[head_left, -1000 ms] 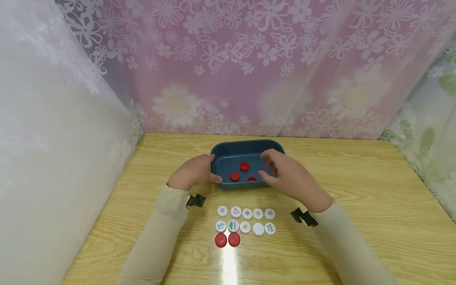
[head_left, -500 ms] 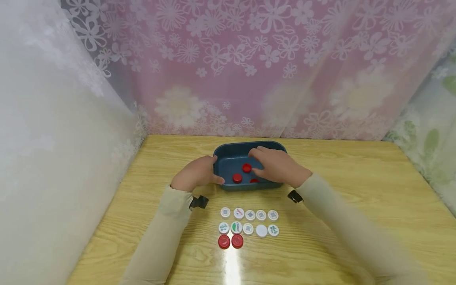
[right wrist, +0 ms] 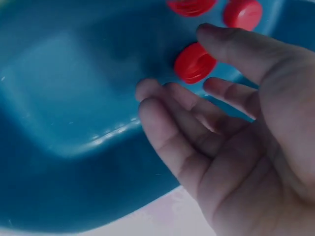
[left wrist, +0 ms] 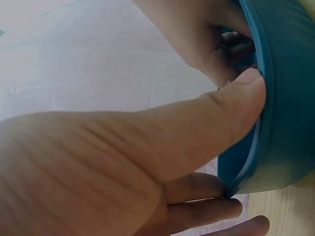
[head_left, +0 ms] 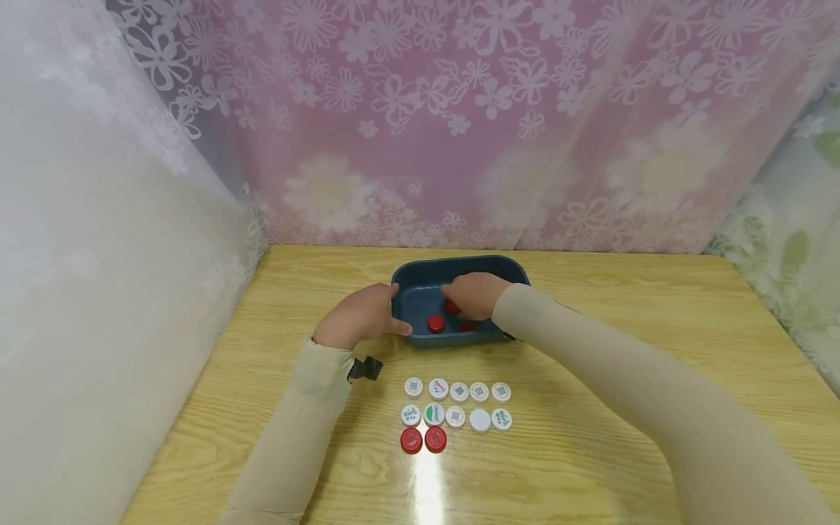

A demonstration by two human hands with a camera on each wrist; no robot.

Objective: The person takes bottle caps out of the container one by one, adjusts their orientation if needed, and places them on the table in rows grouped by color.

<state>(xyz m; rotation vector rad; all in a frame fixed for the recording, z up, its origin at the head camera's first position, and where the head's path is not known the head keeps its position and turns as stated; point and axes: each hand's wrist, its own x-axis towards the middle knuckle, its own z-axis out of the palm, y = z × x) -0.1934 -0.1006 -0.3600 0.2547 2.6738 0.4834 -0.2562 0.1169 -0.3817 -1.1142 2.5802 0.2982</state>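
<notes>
A blue plastic tub (head_left: 420,341) stands on the table, with several red bottle caps lying inside. My left hand (head_left: 357,315) holds the tub's left end, thumb on the near rim; in the left wrist view its thumb (left wrist: 236,105) presses that rim. My right hand (head_left: 477,294) reaches down into the tub. In the right wrist view its thumb and fingers are spread apart around a red bottle cap (right wrist: 195,64), which sits beyond the fingertips. Another red cap (head_left: 436,324) lies to the left, and a third (head_left: 467,327) by the near wall is partly covered.
In front of the tub lie two rows of white bottle caps (head_left: 459,391), some printed. Below them are two red caps (head_left: 423,440) side by side. A flowered curtain (head_left: 420,146) hangs behind the wooden table (head_left: 623,306), with pale cloth at both sides.
My right hand has moved left and lower into the tub, toward the red cap in the middle. The left hand keeps its place on the tub, and the caps on the table stay put.
</notes>
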